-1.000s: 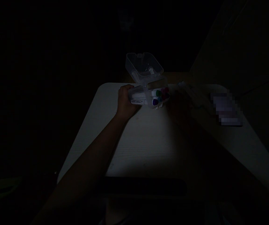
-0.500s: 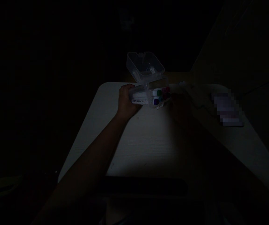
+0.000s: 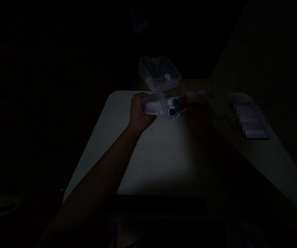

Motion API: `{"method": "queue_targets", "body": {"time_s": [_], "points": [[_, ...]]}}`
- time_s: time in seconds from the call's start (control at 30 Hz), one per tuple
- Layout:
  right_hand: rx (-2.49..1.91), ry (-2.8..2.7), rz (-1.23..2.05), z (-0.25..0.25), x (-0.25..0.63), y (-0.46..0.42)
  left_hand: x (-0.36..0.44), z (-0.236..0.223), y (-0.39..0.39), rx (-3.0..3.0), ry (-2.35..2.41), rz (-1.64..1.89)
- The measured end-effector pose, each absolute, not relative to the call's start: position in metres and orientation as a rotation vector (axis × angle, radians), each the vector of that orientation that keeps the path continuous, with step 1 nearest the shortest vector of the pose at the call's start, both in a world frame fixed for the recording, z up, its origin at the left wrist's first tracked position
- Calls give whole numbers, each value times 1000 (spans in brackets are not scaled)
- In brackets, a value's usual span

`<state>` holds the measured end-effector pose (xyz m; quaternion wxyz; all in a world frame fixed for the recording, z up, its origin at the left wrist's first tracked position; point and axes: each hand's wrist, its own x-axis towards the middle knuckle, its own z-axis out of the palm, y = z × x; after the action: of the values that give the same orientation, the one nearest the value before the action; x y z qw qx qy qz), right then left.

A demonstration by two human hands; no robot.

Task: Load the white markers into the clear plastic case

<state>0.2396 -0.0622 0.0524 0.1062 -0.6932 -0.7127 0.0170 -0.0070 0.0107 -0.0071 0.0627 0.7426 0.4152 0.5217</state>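
The scene is very dark. My left hand [image 3: 137, 112] grips the left end of a clear plastic box [image 3: 164, 101] whose lid stands open above it. Several markers [image 3: 175, 105] with coloured caps lie inside, caps pointing right. The box rests near the far edge of a white table [image 3: 153, 155]. My right hand [image 3: 198, 115] is a dim shape just right of the box, in shadow; its fingers cannot be made out.
A pale, elongated object [image 3: 215, 103] lies on the table to the right of the box. A blurred patch sits further right. A dark strip runs along the table's near edge [image 3: 159, 205].
Almost nothing differs. The box and my left hand stay in place; the dim right hand shifted slightly near the box's right end.
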Motion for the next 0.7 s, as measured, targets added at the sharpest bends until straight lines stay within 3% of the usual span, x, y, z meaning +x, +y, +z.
{"method": "queue_targets", "body": {"time_s": [0.7], "points": [[-1963,-2057,65,49,248,-57,-5,-1,5,2195,1325,1554]]}}
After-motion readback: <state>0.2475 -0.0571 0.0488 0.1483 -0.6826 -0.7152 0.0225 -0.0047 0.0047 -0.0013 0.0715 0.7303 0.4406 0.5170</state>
